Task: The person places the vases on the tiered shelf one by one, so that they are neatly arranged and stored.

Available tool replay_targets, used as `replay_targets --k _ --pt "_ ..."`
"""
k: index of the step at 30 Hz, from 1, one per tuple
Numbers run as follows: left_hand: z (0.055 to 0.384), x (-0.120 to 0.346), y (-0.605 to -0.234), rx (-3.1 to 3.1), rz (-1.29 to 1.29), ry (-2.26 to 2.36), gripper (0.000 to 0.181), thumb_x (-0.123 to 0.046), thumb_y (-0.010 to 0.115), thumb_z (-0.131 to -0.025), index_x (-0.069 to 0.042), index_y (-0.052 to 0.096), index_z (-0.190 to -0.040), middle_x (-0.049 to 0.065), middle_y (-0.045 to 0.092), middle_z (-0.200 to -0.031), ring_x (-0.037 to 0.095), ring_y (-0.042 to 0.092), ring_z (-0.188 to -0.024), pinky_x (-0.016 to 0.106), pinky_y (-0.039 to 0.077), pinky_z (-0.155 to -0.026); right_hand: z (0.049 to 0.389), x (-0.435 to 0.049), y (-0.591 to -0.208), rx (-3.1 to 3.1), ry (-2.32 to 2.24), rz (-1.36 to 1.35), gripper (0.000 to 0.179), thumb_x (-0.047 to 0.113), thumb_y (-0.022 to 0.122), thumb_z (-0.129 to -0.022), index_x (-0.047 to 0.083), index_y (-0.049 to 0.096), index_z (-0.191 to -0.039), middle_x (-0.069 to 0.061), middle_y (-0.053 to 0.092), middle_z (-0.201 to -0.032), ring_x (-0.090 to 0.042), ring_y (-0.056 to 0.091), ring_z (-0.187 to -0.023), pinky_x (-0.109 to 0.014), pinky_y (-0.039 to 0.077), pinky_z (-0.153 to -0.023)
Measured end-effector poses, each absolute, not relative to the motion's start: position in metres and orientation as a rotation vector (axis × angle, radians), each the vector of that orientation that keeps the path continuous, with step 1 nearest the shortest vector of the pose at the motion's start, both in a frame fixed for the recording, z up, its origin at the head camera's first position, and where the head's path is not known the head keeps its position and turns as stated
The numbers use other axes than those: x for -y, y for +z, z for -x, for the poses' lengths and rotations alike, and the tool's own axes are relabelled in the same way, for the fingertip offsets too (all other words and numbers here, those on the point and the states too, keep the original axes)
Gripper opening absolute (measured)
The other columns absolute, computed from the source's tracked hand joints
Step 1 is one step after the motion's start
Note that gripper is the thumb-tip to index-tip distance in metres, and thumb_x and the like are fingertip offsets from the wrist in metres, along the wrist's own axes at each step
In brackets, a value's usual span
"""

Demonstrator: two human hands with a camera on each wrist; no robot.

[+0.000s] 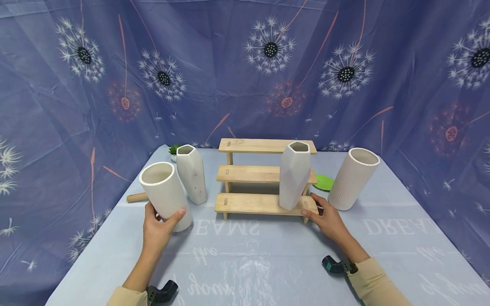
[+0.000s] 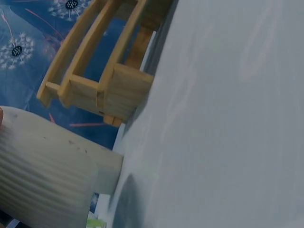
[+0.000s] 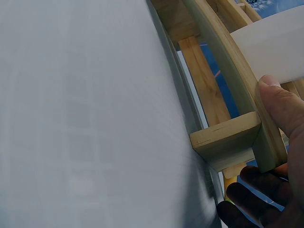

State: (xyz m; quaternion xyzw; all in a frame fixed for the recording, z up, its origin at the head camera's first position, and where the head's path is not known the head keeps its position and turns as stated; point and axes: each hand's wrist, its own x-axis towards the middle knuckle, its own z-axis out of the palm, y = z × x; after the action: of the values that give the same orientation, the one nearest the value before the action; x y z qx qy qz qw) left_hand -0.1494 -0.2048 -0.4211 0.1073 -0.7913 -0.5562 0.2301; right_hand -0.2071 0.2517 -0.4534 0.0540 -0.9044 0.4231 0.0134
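My left hand (image 1: 158, 231) grips a white ribbed vase (image 1: 168, 197) low on its sides, left of the shelf. The vase leans toward the left, with a shadow beside its base; in the left wrist view its ribbed side (image 2: 42, 175) fills the lower left corner. My right hand (image 1: 328, 217) holds the right end of the lowest step of a three-step wooden shelf (image 1: 249, 203). In the right wrist view the thumb (image 3: 282, 102) lies on top of that step and the fingers curl beneath its end. A white faceted vase (image 1: 294, 178) stands on this step, near the thumb.
Another faceted vase (image 1: 192, 176) stands left of the shelf. A second ribbed vase (image 1: 353, 180) stands right of my right hand. Farther back are a green flat piece (image 1: 324, 182) and a small potted plant (image 1: 174, 150). A wooden rod (image 1: 136, 197) lies at left. A blue curtain (image 1: 214, 63) hangs behind.
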Motion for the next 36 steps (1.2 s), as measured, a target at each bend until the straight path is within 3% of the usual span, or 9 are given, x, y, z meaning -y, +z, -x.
replay_targets --k 10,21,36 --pt "0.143 0.192 -0.412 2.103 -0.226 -1.627 0.071 -0.012 0.079 -0.074 -0.008 0.04 -0.133 -0.011 0.047 -0.111 0.002 0.046 -0.1 0.021 0.036 -0.085 0.207 -0.252 -0.454 2.808 1.332 -0.174 0.086 0.048 0.064 -0.085 0.001 0.027 -0.147 -0.027 0.037 -0.145 -0.044 0.053 -0.119 -0.046 0.051 -0.09" --pt "0.141 0.176 -0.403 2.123 -0.171 -1.676 0.072 -0.01 0.079 -0.074 -0.011 0.039 -0.134 -0.01 0.048 -0.115 0.005 0.049 -0.099 0.019 0.039 -0.082 0.207 -0.252 -0.455 2.796 1.331 -0.181 0.085 0.046 0.065 -0.085 0.001 0.028 -0.147 -0.027 0.038 -0.144 -0.043 0.053 -0.119 -0.046 0.051 -0.091" --pt "0.145 0.157 -0.393 2.146 -0.059 -1.772 0.074 -0.012 0.08 -0.074 -0.012 0.037 -0.135 -0.003 0.049 -0.122 0.01 0.048 -0.105 0.026 0.038 -0.088 0.208 -0.252 -0.456 2.795 1.315 -0.174 0.085 0.046 0.066 -0.085 0.0 0.029 -0.146 -0.027 0.039 -0.143 -0.041 0.053 -0.118 -0.047 0.05 -0.092"
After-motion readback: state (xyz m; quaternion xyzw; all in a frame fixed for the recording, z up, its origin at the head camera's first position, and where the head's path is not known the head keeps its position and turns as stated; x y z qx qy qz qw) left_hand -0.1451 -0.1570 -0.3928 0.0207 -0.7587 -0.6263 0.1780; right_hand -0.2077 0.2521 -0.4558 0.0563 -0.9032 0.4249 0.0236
